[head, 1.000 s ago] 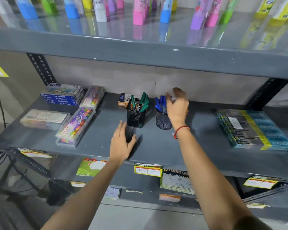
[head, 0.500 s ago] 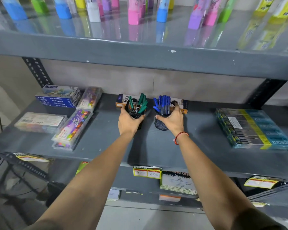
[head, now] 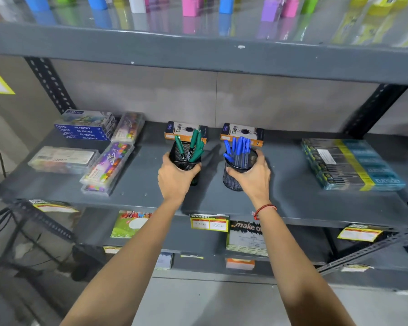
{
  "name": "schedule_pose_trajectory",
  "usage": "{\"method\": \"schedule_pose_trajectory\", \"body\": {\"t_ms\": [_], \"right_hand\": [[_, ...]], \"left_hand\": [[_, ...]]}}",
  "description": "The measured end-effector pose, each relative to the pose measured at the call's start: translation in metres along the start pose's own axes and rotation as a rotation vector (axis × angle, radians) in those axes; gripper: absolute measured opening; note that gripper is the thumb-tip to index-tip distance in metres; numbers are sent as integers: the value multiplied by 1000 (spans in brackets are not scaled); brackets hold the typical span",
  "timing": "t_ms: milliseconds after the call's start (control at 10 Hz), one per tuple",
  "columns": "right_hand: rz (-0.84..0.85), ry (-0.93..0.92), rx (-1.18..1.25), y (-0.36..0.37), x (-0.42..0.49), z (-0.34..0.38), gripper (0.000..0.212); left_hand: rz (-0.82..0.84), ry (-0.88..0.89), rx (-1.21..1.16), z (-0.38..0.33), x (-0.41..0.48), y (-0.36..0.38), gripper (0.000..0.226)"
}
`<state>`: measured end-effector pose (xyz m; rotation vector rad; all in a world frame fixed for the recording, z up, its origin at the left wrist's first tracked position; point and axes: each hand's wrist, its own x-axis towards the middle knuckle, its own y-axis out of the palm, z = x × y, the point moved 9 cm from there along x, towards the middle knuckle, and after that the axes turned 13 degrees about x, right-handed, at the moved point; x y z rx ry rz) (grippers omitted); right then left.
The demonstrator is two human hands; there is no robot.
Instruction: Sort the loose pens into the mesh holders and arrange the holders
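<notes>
Black mesh holders (head: pixel 236 177), green pens (head: pixel 194 145), blue pens (head: pixel 239 149)

A grey painted metal shelf (head: pixel 292 191) carries the goods. At its left rear lies a stack of blue oil pastel boxes (head: pixel 85 128), with clear plastic cases of coloured pieces (head: pixel 108 168) beside and in front of it, and a flat clear case (head: pixel 64 158) at the far left. Two black mesh holders stand mid-shelf, apart: the left holder (head: pixel 185 154) with green pens, the right holder (head: pixel 236 177) with blue pens. Behind each lies a small orange-edged carton (head: pixel 243 134). A teal and yellow wrapped pack (head: pixel 351 163) lies at the right
</notes>
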<state>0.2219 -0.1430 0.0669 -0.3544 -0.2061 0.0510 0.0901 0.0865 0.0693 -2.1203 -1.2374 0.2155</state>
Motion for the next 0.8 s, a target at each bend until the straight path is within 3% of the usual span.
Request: {"method": "schedule_pose_trajectory", "body": {"t_ms": [400, 600, 700, 800], "right_hand": [[53, 39, -19, -3, -36, 1, 99], [87, 67, -7, -5, -42, 2, 112], [29, 1, -60, -15, -51, 7, 110], [-50, -167, -59, -27, -63, 36, 85]], "left_hand": [[37, -9, 31, 6, -30, -11, 78], [86, -15, 75, -1, -32, -16, 81], [162, -3, 96, -1, -32, -13, 91], [182, 86, 144, -8, -38, -18, 104]]}}
